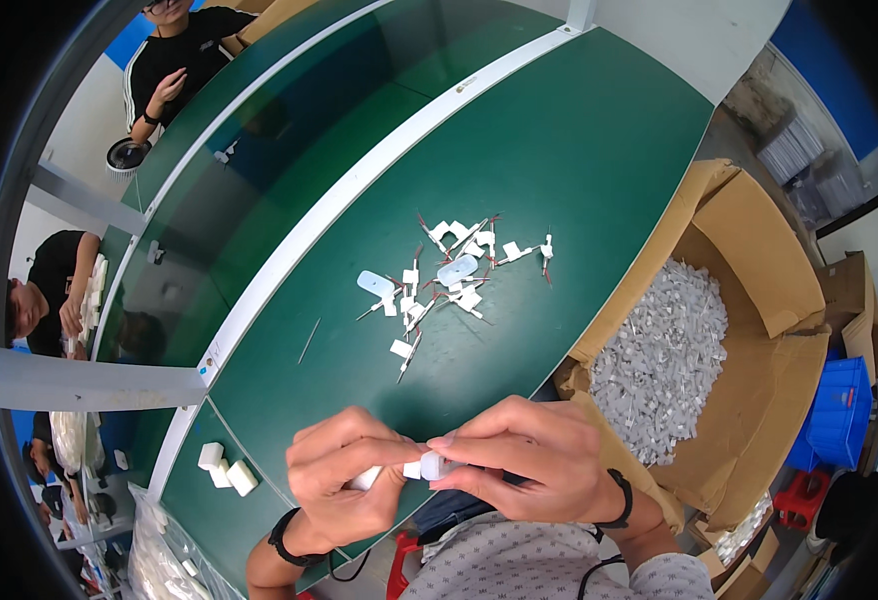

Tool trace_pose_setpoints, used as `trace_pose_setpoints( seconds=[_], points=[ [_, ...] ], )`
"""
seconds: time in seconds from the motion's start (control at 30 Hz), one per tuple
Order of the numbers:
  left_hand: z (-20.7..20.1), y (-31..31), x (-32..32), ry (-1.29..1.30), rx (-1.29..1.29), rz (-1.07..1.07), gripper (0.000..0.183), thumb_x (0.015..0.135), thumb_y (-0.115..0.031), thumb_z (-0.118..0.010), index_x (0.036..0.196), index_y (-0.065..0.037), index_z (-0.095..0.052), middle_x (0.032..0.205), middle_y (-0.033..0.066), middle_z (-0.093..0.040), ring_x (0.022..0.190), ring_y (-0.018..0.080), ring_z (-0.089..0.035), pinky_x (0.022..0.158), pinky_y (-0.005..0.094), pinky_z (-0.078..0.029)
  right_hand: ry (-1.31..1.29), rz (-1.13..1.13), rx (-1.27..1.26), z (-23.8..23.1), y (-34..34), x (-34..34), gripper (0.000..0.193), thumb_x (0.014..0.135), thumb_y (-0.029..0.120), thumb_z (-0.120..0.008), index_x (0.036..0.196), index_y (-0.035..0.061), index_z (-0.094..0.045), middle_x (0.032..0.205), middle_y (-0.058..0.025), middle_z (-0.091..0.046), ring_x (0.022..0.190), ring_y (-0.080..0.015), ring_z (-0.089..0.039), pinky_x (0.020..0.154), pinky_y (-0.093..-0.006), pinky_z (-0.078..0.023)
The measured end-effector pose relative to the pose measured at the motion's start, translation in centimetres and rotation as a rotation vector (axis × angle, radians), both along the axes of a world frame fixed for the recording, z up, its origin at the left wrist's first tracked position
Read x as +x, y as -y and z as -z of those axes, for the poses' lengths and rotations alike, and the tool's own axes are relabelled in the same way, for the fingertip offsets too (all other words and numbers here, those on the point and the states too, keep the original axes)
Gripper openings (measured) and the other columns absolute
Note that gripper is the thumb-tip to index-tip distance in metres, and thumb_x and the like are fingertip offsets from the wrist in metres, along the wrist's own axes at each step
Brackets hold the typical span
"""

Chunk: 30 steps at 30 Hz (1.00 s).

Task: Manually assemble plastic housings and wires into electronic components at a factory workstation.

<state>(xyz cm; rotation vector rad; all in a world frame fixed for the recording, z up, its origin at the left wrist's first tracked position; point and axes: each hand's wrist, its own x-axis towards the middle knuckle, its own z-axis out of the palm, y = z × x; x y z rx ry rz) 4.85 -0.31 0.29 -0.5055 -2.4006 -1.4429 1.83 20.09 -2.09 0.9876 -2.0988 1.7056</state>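
Close to my body, at the table's near edge, both hands meet fingertip to fingertip. My left hand (pixel 347 470) is closed round a small white part (pixel 367 478), most of which its fingers hide. Pinched in my right hand (pixel 529 455) is a small translucent whitish plastic piece (pixel 432 465), which touches the white part's end. Beyond them on the green table lies a loose pile of white connectors with thin leads (pixel 414 310), some leads red. Two pale translucent oval pieces (pixel 375 284) lie among these. A thin metal pin (pixel 309 340) rests apart on the left.
A large open cardboard box (pixel 759 270) full of small translucent pieces (pixel 659 365) stands at the right. Several white blocks (pixel 227 470) sit at the table's left, above a clear plastic bag (pixel 164 550). A white rail (pixel 379 155) crosses the table. Other people work beyond it.
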Motion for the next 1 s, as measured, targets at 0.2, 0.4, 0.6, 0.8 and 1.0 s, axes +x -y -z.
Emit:
trace_pose_setpoints(
  seconds=[0.2,0.4,0.6,0.8,1.0],
  points=[
    [0.2,0.2,-0.2,0.048,-0.029,-0.016,0.020,0.068,0.010,-0.075,0.082,-0.005,-0.078,0.073,0.0051,-0.068,0.058,0.0157,-0.064,0.049,0.0271,-0.045,0.013,0.022,0.040,0.3,0.4,-0.3,0.031,0.071,0.012,-0.088,0.099,0.0066,-0.075,0.084,-0.0009,-0.068,0.059,-0.0142,-0.065,0.048,-0.0266,-0.046],
    [-0.7,1.7,-1.0,0.020,-0.027,-0.046,0.006,0.084,0.005,-0.073,0.086,-0.001,-0.073,0.079,0.0076,-0.068,0.058,0.0161,-0.061,0.053,0.0262,-0.046,0.125,0.144,0.021,-1.1,-0.8,-0.8,0.027,0.076,0.004,-0.085,0.101,0.0044,-0.076,0.092,-0.0085,-0.071,0.065,-0.0120,-0.067,0.054,-0.0248,-0.051],
    [1.0,5.0,-2.0,0.624,0.924,-0.209,0.051,0.103,-0.050,-0.033,0.075,-0.008,-0.040,0.067,0.0081,-0.049,0.043,0.0141,-0.040,0.042,0.0265,-0.029,0.393,0.200,-0.257,0.5,-1.9,0.0,0.023,0.081,-0.001,-0.079,0.101,-0.0059,-0.069,0.099,-0.0141,-0.065,0.064,-0.0088,-0.060,0.052,-0.0210,-0.047],
    [1.6,5.8,-1.7,0.720,0.780,-0.104,0.032,0.101,-0.043,-0.038,0.099,-0.011,-0.039,0.090,0.0077,-0.051,0.058,0.0109,-0.041,0.048,0.0236,-0.028,0.563,0.172,-0.442,0.6,-1.8,0.2,0.023,0.089,0.005,-0.073,0.107,-0.0060,-0.065,0.099,-0.0125,-0.063,0.071,-0.0105,-0.061,0.050,-0.0199,-0.048],
    [-0.1,3.6,-1.3,0.444,0.670,-0.017,0.029,0.101,-0.018,-0.058,0.119,-0.003,-0.042,0.114,0.0125,-0.050,0.089,0.0212,-0.062,0.064,0.0300,-0.060,0.760,0.131,-0.550,-0.2,-2.2,0.0,0.027,0.094,0.012,-0.069,0.110,-0.0081,-0.062,0.094,-0.0112,-0.064,0.064,-0.0110,-0.060,0.050,-0.0217,-0.049]
  ],
)
